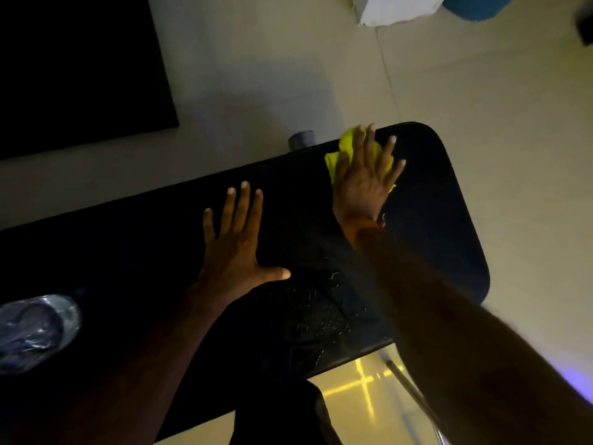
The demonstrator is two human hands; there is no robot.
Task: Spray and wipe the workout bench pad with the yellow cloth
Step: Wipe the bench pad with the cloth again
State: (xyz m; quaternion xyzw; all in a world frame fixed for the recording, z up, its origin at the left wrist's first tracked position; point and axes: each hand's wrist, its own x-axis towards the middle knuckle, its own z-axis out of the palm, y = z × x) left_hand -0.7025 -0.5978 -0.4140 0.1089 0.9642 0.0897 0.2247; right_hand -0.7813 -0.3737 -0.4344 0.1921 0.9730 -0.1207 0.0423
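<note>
The black workout bench pad (442, 220) runs from the left edge to a rounded end at the right. Fine droplets glisten on it near its front edge. My right hand (365, 184) lies flat with fingers spread on the yellow cloth (346, 146), pressing it onto the pad close to the far edge. My left hand (237, 239) rests flat on the middle of the pad, fingers straight and spread, holding nothing. A clear plastic bottle (35, 329) lies on the pad at the lower left; its top is out of view.
Pale tiled floor (288, 75) surrounds the bench. A dark mat (80, 69) covers the upper left. A white object (398, 8) and a blue one (475, 6) sit at the top right. A metal bench leg (414, 396) shows below the pad.
</note>
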